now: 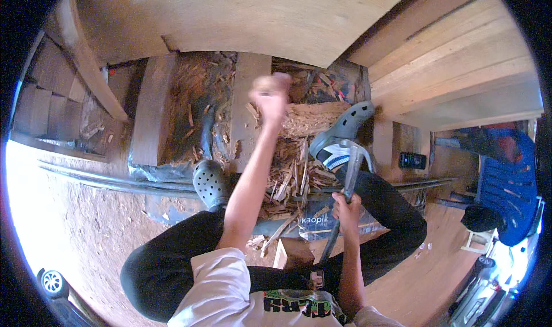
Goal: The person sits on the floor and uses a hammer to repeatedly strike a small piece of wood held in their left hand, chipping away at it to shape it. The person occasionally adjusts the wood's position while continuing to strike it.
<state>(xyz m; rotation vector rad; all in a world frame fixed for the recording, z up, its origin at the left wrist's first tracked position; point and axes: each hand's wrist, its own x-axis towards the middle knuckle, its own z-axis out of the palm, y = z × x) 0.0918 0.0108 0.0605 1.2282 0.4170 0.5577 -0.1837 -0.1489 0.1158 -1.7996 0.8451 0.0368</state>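
My right hand (347,212) is wrapped round the dark handle of a hammer-like tool (352,174) with a curved, claw-like metal head. The tool stands tilted in front of my right leg, its head up by my right clog (345,125). My left arm reaches forward; my left hand (270,100) is smeared by motion above a plank (248,111), so its fingers cannot be made out. Beside it lies a rough, splintered piece of wood (316,119), up against my right clog. Wood chips (284,180) are heaped between my feet.
A large plywood panel (241,16) spans the far side, with stacked boards (454,56) at right. A black phone-like object (412,161) lies on wood. Another person in blue (506,183) is at far right. My left clog (210,184) rests near dark pipes (115,180).
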